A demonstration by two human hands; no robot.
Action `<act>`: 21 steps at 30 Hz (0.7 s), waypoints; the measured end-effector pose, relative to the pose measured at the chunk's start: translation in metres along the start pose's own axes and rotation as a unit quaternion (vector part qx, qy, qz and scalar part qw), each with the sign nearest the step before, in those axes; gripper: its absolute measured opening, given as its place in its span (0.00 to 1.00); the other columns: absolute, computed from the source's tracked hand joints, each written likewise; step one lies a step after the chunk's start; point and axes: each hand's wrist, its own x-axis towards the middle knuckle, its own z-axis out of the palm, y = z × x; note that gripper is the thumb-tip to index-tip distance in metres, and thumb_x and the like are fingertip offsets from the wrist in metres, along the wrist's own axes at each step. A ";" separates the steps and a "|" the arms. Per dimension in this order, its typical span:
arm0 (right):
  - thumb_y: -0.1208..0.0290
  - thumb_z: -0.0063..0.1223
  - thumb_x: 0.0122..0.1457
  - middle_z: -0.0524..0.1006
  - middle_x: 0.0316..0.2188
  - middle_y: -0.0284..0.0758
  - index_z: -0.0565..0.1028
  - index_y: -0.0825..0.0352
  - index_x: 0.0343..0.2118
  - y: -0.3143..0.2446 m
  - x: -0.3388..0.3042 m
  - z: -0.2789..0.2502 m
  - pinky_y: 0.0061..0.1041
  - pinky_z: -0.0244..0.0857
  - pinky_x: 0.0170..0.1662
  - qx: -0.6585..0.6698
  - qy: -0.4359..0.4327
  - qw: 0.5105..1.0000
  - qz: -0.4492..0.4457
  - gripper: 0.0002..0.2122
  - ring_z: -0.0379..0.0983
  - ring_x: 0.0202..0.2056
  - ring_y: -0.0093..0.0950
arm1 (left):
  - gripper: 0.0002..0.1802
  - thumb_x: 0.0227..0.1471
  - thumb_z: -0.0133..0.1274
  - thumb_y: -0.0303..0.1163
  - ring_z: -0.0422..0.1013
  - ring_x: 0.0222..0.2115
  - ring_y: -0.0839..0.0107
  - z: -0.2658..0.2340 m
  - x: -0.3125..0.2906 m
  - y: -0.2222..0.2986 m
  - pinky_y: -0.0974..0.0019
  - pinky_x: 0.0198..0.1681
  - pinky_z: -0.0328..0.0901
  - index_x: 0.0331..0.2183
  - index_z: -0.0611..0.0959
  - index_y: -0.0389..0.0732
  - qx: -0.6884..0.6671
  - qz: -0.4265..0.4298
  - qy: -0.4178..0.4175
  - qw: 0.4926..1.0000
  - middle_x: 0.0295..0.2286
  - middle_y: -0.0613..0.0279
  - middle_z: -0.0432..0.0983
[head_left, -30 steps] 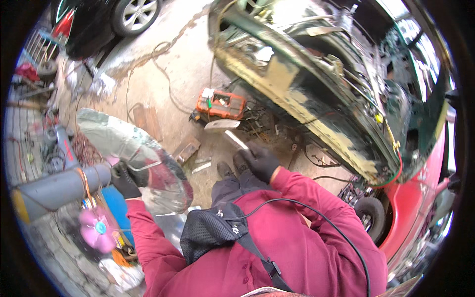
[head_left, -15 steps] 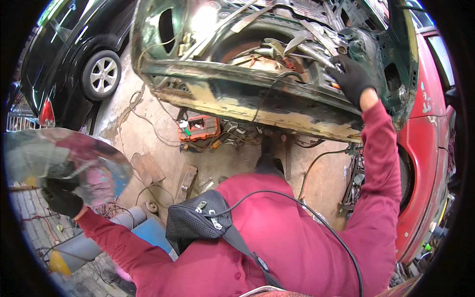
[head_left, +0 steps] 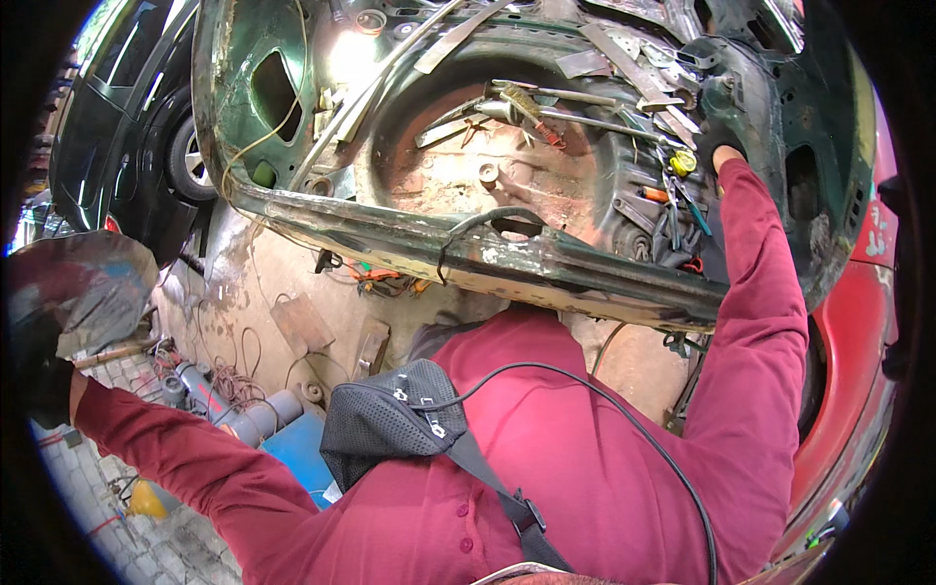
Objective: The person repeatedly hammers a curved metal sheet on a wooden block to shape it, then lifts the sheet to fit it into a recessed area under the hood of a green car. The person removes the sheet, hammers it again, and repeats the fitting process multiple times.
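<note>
At the far left, my left hand (head_left: 37, 375) in a dark glove grips a large rounded, glossy sheet-like piece (head_left: 102, 283); its exact kind is unclear. My right hand (head_left: 721, 146), in a black glove, reaches into the right side of a green car body's open trunk (head_left: 487, 253). Its fingers blend into the dark metal, so I cannot make out whether they hold anything. Just left of that hand lie a yellow round item (head_left: 682, 163), blue-handled pliers (head_left: 696, 213) and an orange-handled tool (head_left: 655, 194). A wire brush (head_left: 526, 102) and a long metal rod (head_left: 614, 125) lie across the round spare-wheel well (head_left: 429, 185).
Metal strips (head_left: 458, 39) lie at the trunk's back. A black car (head_left: 127, 117) stands left, a red car panel (head_left: 858, 341) right. Cables (head_left: 244, 361), a wooden board (head_left: 302, 327) and a grey cylinder (head_left: 263, 417) are on the floor. A black pouch (head_left: 380, 429) hangs on my chest.
My right hand has moved right and deeper into the trunk. My left hand and the glossy piece have shifted toward the left edge. The view has moved closer over the trunk.
</note>
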 end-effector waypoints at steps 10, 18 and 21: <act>0.55 0.56 0.66 0.80 0.54 0.47 0.77 0.63 0.58 -0.062 0.005 -0.063 0.40 0.71 0.58 0.164 0.128 0.946 -0.248 0.22 0.78 0.55 0.45 | 0.18 0.57 0.55 0.35 0.80 0.41 0.56 -0.045 0.080 0.299 0.55 0.44 0.75 0.48 0.83 0.41 -0.474 -0.068 -0.090 0.873 0.43 0.51 0.82; 0.52 0.56 0.69 0.81 0.43 0.42 0.76 0.68 0.54 -0.265 -0.106 -0.190 0.32 0.70 0.51 0.416 0.011 0.720 -0.556 0.23 0.78 0.46 0.32 | 0.18 0.59 0.55 0.36 0.80 0.42 0.57 -0.086 0.069 0.517 0.56 0.46 0.75 0.50 0.82 0.40 -0.706 -0.091 -0.256 0.654 0.45 0.51 0.81; 0.51 0.49 0.73 0.80 0.47 0.42 0.73 0.66 0.59 -0.259 -0.123 -0.218 0.35 0.70 0.53 0.399 -0.096 0.734 -0.542 0.23 0.78 0.48 0.33 | 0.19 0.60 0.56 0.36 0.80 0.43 0.57 -0.100 0.055 0.601 0.57 0.47 0.75 0.50 0.82 0.40 -0.769 -0.094 -0.302 0.555 0.46 0.51 0.81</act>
